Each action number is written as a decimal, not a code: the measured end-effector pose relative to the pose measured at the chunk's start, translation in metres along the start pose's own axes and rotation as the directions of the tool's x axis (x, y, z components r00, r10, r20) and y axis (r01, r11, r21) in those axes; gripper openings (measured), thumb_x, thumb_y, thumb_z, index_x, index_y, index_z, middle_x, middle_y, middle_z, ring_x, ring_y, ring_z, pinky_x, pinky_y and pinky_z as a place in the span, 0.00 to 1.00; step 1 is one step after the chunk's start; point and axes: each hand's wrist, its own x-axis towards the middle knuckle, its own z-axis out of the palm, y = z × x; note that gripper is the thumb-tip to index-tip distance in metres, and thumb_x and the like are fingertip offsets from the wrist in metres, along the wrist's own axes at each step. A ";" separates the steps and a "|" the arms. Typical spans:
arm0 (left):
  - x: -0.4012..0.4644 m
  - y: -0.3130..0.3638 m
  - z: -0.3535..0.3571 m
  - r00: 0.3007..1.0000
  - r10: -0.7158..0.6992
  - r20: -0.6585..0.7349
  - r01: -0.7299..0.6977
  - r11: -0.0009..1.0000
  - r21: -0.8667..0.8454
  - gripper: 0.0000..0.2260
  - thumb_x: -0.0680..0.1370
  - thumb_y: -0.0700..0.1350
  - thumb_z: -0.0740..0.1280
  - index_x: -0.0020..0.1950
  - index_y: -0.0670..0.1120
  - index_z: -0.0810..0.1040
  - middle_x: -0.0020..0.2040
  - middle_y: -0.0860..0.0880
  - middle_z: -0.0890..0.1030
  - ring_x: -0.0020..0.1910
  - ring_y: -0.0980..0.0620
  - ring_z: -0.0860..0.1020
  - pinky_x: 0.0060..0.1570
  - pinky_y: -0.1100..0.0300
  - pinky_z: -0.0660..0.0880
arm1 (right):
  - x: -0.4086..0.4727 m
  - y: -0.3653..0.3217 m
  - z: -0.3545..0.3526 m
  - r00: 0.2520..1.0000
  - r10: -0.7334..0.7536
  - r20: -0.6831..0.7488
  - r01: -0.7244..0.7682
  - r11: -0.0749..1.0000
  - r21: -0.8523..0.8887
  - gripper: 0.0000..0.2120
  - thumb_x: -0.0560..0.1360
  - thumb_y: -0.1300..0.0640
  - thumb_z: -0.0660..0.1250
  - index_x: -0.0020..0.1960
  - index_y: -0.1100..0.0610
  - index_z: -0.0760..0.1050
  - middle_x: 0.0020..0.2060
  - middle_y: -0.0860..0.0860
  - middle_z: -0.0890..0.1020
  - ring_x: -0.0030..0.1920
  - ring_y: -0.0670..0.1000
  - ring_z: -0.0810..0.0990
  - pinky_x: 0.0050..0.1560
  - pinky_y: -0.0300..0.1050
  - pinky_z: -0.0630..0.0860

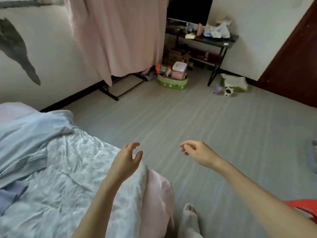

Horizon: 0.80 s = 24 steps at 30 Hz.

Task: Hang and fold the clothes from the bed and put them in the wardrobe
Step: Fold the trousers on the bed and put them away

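The pale blue garment (25, 134) lay crumpled on the bed (72, 169) at the left of the frame, ungrasped, since left hand (126, 159) and right hand (197, 152) hovered with loosely curled, empty fingers.

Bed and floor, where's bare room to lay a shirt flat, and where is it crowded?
Free: the sheet between the blue clothes and the left hand; the floor from the bed to the green basket. Crowded: the bed's left part under clothes, and around the desk, basket and cup. Both hands hold nothing.
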 end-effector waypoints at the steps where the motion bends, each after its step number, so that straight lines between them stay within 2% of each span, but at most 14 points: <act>1: 0.014 -0.012 -0.002 0.998 -0.046 -0.038 0.046 0.999 -0.015 0.16 0.79 0.46 0.63 0.67 0.45 0.72 0.63 0.47 0.76 0.60 0.49 0.75 0.58 0.58 0.69 | 0.033 -0.007 0.001 0.999 -0.033 0.029 0.033 0.999 -0.008 0.08 0.80 0.58 0.57 0.50 0.51 0.75 0.43 0.47 0.80 0.48 0.50 0.79 0.55 0.47 0.75; 5: 0.067 -0.043 -0.003 0.961 -0.221 -0.165 0.216 0.975 -0.048 0.15 0.79 0.44 0.63 0.66 0.44 0.73 0.62 0.47 0.76 0.60 0.49 0.75 0.60 0.57 0.70 | 0.149 -0.021 0.009 0.977 -0.140 0.162 0.145 0.989 -0.024 0.09 0.80 0.61 0.57 0.52 0.57 0.76 0.42 0.51 0.79 0.44 0.51 0.77 0.43 0.35 0.71; 7: 0.115 -0.050 -0.001 0.922 -0.310 -0.233 0.305 0.951 -0.058 0.15 0.79 0.44 0.63 0.66 0.43 0.73 0.62 0.45 0.76 0.61 0.48 0.75 0.60 0.57 0.69 | 0.218 -0.028 0.009 0.943 -0.193 0.270 0.213 0.976 -0.045 0.09 0.80 0.62 0.57 0.53 0.58 0.76 0.41 0.52 0.79 0.44 0.51 0.77 0.43 0.35 0.71; 9: 0.185 -0.040 -0.001 0.880 -0.366 -0.304 0.360 0.930 -0.076 0.15 0.79 0.43 0.63 0.65 0.41 0.73 0.63 0.43 0.76 0.61 0.46 0.75 0.60 0.56 0.69 | 0.287 -0.036 -0.004 0.910 -0.223 0.350 0.260 0.964 -0.063 0.10 0.80 0.63 0.57 0.54 0.61 0.76 0.42 0.53 0.79 0.44 0.52 0.77 0.45 0.41 0.74; 12: 0.304 0.004 -0.002 0.886 -0.300 -0.354 0.302 0.952 -0.051 0.15 0.79 0.44 0.62 0.65 0.42 0.73 0.62 0.43 0.77 0.60 0.46 0.75 0.59 0.57 0.68 | 0.369 -0.048 -0.041 0.915 -0.242 0.321 0.283 0.955 -0.087 0.11 0.79 0.65 0.57 0.54 0.65 0.77 0.42 0.55 0.79 0.43 0.54 0.76 0.50 0.49 0.75; 14: 0.360 0.040 -0.001 0.920 -0.208 -0.333 0.214 0.977 -0.018 0.15 0.80 0.47 0.61 0.65 0.45 0.73 0.62 0.46 0.76 0.60 0.48 0.75 0.59 0.56 0.70 | 0.405 -0.051 -0.066 0.932 -0.226 0.284 0.268 0.956 -0.119 0.12 0.79 0.65 0.57 0.54 0.65 0.78 0.41 0.54 0.79 0.43 0.53 0.76 0.49 0.48 0.75; 16: 0.396 0.060 -0.006 0.924 -0.169 -0.343 0.181 0.984 0.001 0.15 0.80 0.48 0.61 0.65 0.47 0.73 0.61 0.48 0.76 0.61 0.50 0.74 0.59 0.57 0.70 | 0.445 -0.058 -0.085 0.933 -0.220 0.286 0.270 0.952 -0.148 0.11 0.78 0.64 0.58 0.53 0.62 0.79 0.40 0.53 0.79 0.43 0.52 0.76 0.50 0.46 0.74; 20: 0.402 0.032 -0.030 0.871 -0.308 -0.382 0.300 0.951 -0.082 0.13 0.79 0.44 0.64 0.63 0.43 0.75 0.60 0.46 0.77 0.59 0.49 0.76 0.57 0.61 0.68 | 0.502 -0.104 -0.075 0.889 -0.243 0.387 0.337 0.920 -0.197 0.11 0.78 0.60 0.57 0.53 0.55 0.78 0.45 0.52 0.81 0.46 0.51 0.76 0.54 0.46 0.73; 24: 0.365 -0.022 -0.068 0.716 -0.520 -0.467 0.467 0.853 -0.233 0.12 0.78 0.43 0.65 0.60 0.42 0.78 0.56 0.45 0.80 0.54 0.48 0.79 0.53 0.62 0.70 | 0.523 -0.164 -0.021 0.752 -0.301 0.586 0.489 0.851 -0.191 0.13 0.79 0.59 0.56 0.57 0.57 0.77 0.47 0.51 0.81 0.47 0.48 0.75 0.51 0.42 0.72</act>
